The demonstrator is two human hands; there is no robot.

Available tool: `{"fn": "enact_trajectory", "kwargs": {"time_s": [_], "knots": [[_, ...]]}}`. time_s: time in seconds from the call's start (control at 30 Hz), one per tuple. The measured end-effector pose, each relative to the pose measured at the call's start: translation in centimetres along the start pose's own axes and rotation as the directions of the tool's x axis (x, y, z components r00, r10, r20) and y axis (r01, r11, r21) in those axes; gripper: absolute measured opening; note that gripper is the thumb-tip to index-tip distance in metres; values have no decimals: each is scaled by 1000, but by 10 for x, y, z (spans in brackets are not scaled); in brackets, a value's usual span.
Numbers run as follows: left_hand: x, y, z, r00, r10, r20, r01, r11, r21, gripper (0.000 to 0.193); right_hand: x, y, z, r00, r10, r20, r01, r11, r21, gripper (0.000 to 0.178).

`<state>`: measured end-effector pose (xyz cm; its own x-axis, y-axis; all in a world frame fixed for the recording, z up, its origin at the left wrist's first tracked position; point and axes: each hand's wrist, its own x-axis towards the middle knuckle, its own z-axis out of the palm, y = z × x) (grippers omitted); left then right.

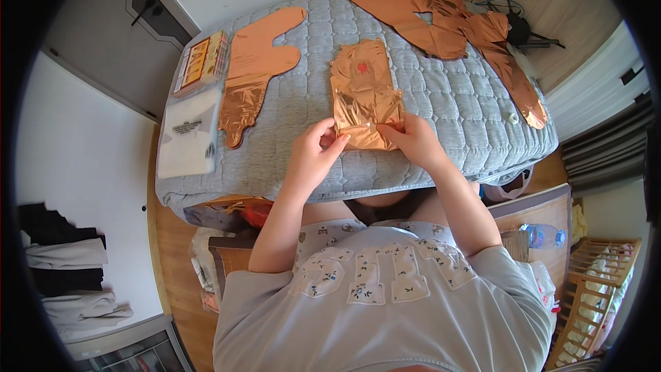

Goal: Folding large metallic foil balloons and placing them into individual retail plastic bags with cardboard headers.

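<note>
A flat copper-coloured foil balloon (361, 100) lies on the quilted mattress (317, 165) in front of me, partly folded over at its near end. A small red mark shows on its upper part. My left hand (313, 150) pinches the near left edge between thumb and fingers. At the near right, my right hand (417, 139) grips the folded part, its thumb pressed on the foil. A second flat foil balloon (261, 48) lies to the left, and more crumpled copper foil balloons (444, 31) stretch across the far right.
Along the mattress's left side lie a flat patterned box (200, 65) and a white plastic packet (187, 139). A small white roll (513, 118) rests near the right edge. Black tripod-like legs (527, 31) stand at the far right corner. A clear bottle (546, 235) is at my right.
</note>
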<state>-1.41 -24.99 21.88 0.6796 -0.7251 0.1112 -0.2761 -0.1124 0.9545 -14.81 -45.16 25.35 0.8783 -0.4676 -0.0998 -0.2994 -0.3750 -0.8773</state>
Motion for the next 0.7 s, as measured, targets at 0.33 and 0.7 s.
{"fn": "enact_trajectory", "kwargs": {"time_s": [0.33, 0.7], "knots": [[-10, 7, 2, 1000, 14, -13, -11, 975, 221, 77, 4, 8, 9, 997, -54, -49, 52, 998, -26, 29], [-26, -11, -5, 932, 331, 150, -363, 837, 409, 54, -37, 34, -4, 947, -300, 114, 311, 946, -89, 20]]}}
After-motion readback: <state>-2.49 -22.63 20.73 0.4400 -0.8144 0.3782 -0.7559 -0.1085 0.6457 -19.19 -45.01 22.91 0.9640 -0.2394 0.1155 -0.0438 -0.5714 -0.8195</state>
